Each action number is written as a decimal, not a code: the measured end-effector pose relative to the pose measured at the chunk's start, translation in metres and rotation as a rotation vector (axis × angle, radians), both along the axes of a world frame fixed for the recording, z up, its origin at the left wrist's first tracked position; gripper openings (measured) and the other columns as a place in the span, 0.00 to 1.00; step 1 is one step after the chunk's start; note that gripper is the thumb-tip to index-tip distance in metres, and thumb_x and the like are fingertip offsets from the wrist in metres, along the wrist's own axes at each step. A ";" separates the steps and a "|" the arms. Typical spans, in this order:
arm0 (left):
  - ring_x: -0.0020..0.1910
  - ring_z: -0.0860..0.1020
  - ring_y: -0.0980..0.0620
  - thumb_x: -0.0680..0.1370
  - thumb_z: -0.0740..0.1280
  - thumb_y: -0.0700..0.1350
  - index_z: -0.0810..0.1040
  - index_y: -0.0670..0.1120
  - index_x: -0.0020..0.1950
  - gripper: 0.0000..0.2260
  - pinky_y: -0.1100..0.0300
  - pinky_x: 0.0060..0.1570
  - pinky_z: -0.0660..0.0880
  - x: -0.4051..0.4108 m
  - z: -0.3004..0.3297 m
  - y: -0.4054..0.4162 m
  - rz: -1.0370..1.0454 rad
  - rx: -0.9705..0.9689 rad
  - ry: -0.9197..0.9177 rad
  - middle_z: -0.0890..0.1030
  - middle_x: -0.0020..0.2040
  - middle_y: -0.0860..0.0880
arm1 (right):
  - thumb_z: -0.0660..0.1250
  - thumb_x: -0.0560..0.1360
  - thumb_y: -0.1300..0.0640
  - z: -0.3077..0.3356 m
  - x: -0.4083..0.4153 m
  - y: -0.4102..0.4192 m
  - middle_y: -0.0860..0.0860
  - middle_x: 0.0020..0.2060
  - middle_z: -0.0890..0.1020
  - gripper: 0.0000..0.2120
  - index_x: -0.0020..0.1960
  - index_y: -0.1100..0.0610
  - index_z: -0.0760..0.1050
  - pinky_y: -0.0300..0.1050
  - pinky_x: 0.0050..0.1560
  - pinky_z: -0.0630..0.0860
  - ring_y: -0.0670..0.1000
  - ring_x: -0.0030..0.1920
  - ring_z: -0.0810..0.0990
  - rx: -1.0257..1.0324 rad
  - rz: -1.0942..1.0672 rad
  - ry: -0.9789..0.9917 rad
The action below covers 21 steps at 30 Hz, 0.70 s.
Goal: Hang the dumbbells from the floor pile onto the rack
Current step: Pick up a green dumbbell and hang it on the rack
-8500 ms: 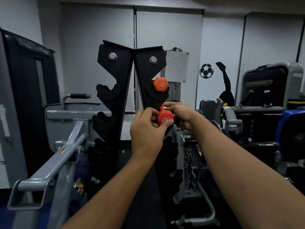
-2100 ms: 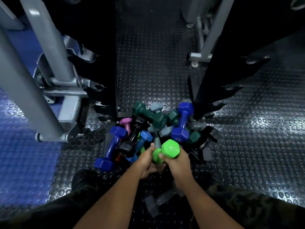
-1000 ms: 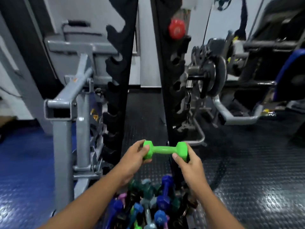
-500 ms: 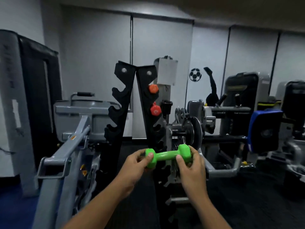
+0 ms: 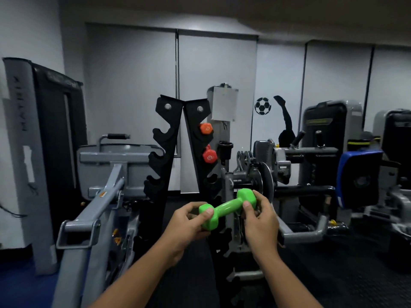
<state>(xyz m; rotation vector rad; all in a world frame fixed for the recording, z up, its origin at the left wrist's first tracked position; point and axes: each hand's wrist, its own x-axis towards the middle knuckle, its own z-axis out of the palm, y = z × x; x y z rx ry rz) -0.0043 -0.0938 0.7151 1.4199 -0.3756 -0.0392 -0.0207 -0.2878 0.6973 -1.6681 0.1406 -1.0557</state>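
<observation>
Head view: both hands hold a green dumbbell (image 5: pixel 226 207) in front of the rack (image 5: pixel 175 152), low against its right upright. Left hand (image 5: pixel 186 225) grips the near, lower head, thumb on top, fingers curled under. Right hand (image 5: pixel 260 221) pinches the far, higher head, thumb on the handle side, fingers wrapped behind. Dumbbell is tilted, right end up and away, not touching the rack. It sits below the rack's two filled hooks, level with the lower empty hooks.

Rack is black, two notched uprights meeting at the top in an A shape, a bolt on each. Right upright carries an orange dumbbell (image 5: pixel 205 128) on an upper hook and a red dumbbell (image 5: pixel 209 155) one hook below it, only their end faces showing. Left upright's hooks visible here hold nothing. Floor pile is out of frame.

Left of the rack stands a grey machine frame (image 5: pixel 97 196) with an angled arm; further left, a tall dark machine (image 5: pixel 44 134) against the wall. Right of the rack, a plate-loaded machine with a round disc (image 5: pixel 264 181), then a blue pad (image 5: pixel 358 178) and dark weight-stack machines. Behind the rack, a white sheet (image 5: pixel 224 104) on a post, and a soccer-ball sticker (image 5: pixel 262 106) on the white wall right of it.
</observation>
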 end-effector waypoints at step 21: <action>0.49 0.87 0.45 0.74 0.79 0.48 0.83 0.46 0.58 0.15 0.45 0.54 0.84 -0.014 -0.048 -0.053 0.241 -0.300 0.038 0.88 0.49 0.43 | 0.70 0.77 0.45 -0.011 0.004 0.029 0.60 0.47 0.88 0.18 0.52 0.61 0.84 0.60 0.57 0.82 0.56 0.49 0.86 0.346 0.425 0.218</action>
